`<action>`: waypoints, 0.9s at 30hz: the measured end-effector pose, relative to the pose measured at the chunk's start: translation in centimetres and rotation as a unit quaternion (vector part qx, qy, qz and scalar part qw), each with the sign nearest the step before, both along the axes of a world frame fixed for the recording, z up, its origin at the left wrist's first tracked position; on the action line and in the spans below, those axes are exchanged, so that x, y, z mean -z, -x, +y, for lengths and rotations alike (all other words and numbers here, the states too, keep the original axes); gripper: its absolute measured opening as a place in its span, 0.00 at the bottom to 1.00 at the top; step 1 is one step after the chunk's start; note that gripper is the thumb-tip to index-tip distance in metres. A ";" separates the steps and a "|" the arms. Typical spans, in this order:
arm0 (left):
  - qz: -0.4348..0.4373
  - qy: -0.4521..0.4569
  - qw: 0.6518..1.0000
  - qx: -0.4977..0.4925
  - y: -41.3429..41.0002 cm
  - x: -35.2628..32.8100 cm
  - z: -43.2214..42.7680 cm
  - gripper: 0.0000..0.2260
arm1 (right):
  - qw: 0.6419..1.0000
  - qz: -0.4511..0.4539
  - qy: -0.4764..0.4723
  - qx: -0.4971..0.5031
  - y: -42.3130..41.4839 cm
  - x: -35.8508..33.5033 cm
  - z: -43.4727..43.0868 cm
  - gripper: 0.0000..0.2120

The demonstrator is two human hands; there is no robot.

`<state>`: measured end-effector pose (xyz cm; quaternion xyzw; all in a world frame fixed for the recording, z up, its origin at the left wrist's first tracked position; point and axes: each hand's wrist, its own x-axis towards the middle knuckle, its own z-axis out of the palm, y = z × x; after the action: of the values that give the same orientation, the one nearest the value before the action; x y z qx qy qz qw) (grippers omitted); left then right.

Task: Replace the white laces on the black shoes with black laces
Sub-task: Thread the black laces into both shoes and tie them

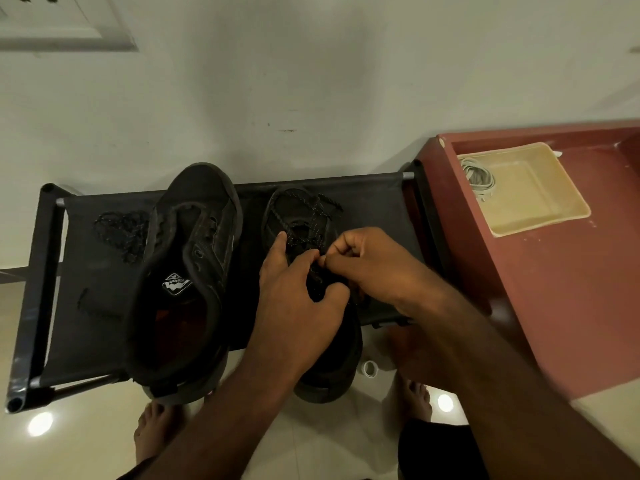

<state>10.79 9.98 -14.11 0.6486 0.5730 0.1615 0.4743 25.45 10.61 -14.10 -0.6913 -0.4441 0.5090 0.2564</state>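
Two black shoes stand on a black fabric rack [377, 202]. The left shoe [187, 271] has bare eyelets and no lace. The right shoe [311, 223] carries a black speckled lace [313, 220] crossed over its front. My left hand [294, 299] and my right hand [367, 261] meet over that shoe's middle, fingers pinched on the black lace. A second black lace [121, 233] lies bunched on the rack, left of the left shoe. The white laces [479, 178] lie coiled in a beige tray [540, 209] at the right.
The beige tray sits on a red-brown counter [571, 306] right of the rack. A white wall rises behind. My bare feet [156, 431] stand on a glossy tiled floor, and a small roll of tape [370, 368] lies near the rack's front edge.
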 end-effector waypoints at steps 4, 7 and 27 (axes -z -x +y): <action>0.010 -0.007 1.000 0.015 0.0 0.0 -0.1 0.26 | 0.999 -0.040 0.005 -0.004 0.3 -0.2 0.1 0.13; 0.012 -0.013 1.000 0.024 0.0 -0.1 0.0 0.26 | 0.999 -0.046 0.013 -0.021 0.6 -0.7 0.1 0.15; 0.063 -0.057 0.995 0.048 -0.1 -0.4 -0.2 0.20 | 0.994 -0.098 -0.047 0.028 -1.0 -3.6 -2.8 0.03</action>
<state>10.89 9.82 -13.76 0.7098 0.5603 0.1295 0.4068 26.41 7.82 -10.51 -0.7374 -0.4709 0.4096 0.2583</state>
